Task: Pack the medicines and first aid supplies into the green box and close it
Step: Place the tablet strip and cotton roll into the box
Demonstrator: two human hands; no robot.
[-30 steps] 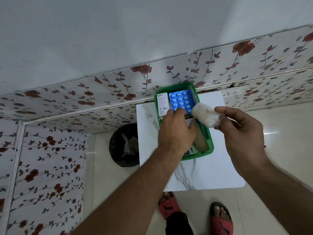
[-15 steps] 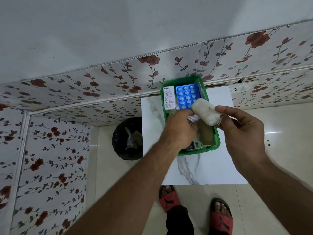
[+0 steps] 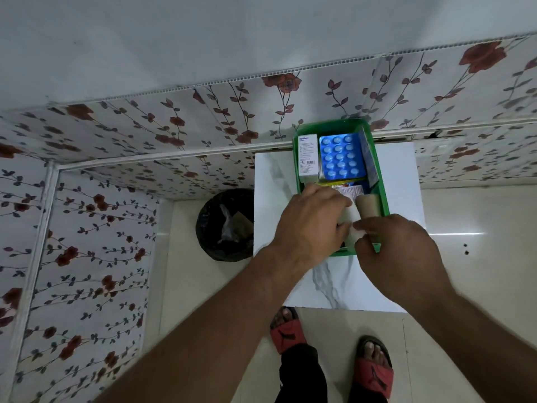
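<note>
Black-lined bin [image 3: 225,225] stands left of the marble table [image 3: 406,271]. Left hand [image 3: 312,225] is curled inside the green box [image 3: 377,170], its grasp indeterminate. White carton [image 3: 308,157], blue blister pack [image 3: 341,157] and tan roll [image 3: 369,203] are packed. Right hand [image 3: 398,254] pinches white gauze [image 3: 355,232] into the box. No lid visible; closing outstanding.

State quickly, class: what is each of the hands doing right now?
Left hand: fingers curled inside the green plastic box; any grip hidden.
Right hand: pinching the white gauze roll.
</note>
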